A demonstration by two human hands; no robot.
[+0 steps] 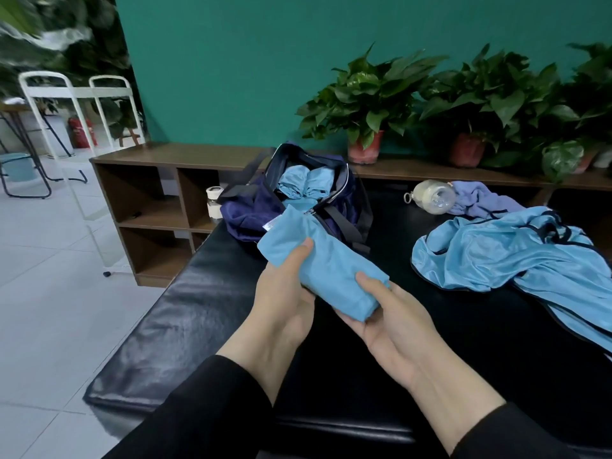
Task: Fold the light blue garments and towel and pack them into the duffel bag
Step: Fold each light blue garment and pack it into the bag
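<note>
Holding a rolled light blue garment [323, 260] above the black padded worktop [172, 313], both hands share the load: the left hand [281, 293] grasps the roll from its left side with the thumb laid across the top, and the right hand [390, 313] cups the near end from below, thumb pressed on the upper face. The roll tilts, far end higher and pointing toward the duffel bag [265, 207]; a small white label shows at that far corner. The bag is dark navy, sits on the far left part of the worktop, and its top gapes open. Inside it lie two rolled blue bundles [303, 185] side by side, touching each other. Dark straps trail from the bag toward the near side. To the right, well apart from the hands, a loose heap of light blue garments [516, 256] with dark trim sprawls over the worktop, unfolded. Behind that heap lies a lilac towel [480, 200], crumpled, and just beside it a clear plastic bottle [430, 197] on its side. Black sleeves cover both forearms. Behind the worktop runs a low brown shelf [155, 190] with open compartments; a small white-capped jar [214, 202] stands by the bag's left edge. Potted plants [367, 104] stand in a row on the shelf top against a green wall. White metal chairs [66, 104] stand on the tiled floor at far left.
</note>
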